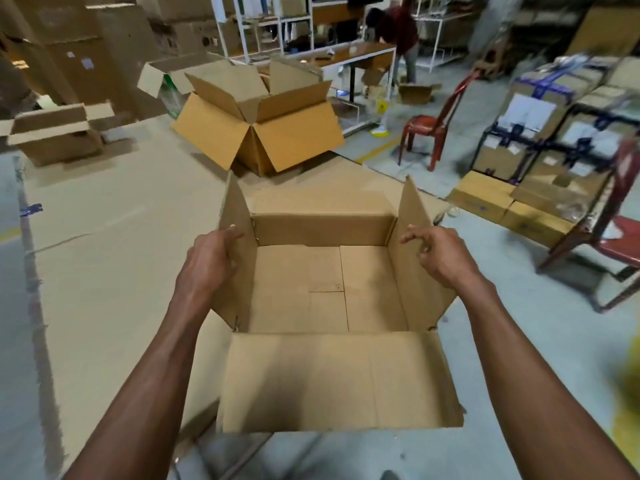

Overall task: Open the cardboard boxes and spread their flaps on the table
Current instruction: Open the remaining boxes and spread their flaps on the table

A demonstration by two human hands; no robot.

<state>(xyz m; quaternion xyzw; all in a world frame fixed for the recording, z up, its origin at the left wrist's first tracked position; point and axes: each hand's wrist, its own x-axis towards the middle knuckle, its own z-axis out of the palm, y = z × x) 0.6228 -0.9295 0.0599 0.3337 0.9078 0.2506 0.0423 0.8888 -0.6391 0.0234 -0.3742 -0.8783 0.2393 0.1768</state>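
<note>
A: Head view, entry one. The plain brown cardboard box (329,282) sits in the centre of the frame on the cardboard-covered table (104,220), open and empty. Its near flap (332,379) is folded out toward the lower edge of the frame and hangs past the table edge. The far flap (322,199) lies back, close to flat.

B: And the side flaps?

A: Both stand up. The left side flap (235,258) is roughly upright; the right side flap (415,258) leans outward. Two of four spread, by this reading.

B: Hands?

A: The left hand (207,261) is against the outer face of the left flap, fingers curled round its top edge, thumb side hidden. The right hand (440,254) is at the right flap with fingers apart and loosely bent. Whether they press the board or hover just beside it cannot be told from this view.

B: Other boxes?

A: A second orange-brown cardboard box (259,126) stands in the upper centre, top open, two flaps hanging out and two raised. A low grey-brown box (55,136) at the upper left also stands open.

B: Remaining?

A: Judged: push both side flaps down flat on the near box. The second box's raised flaps look unfinished.
</note>
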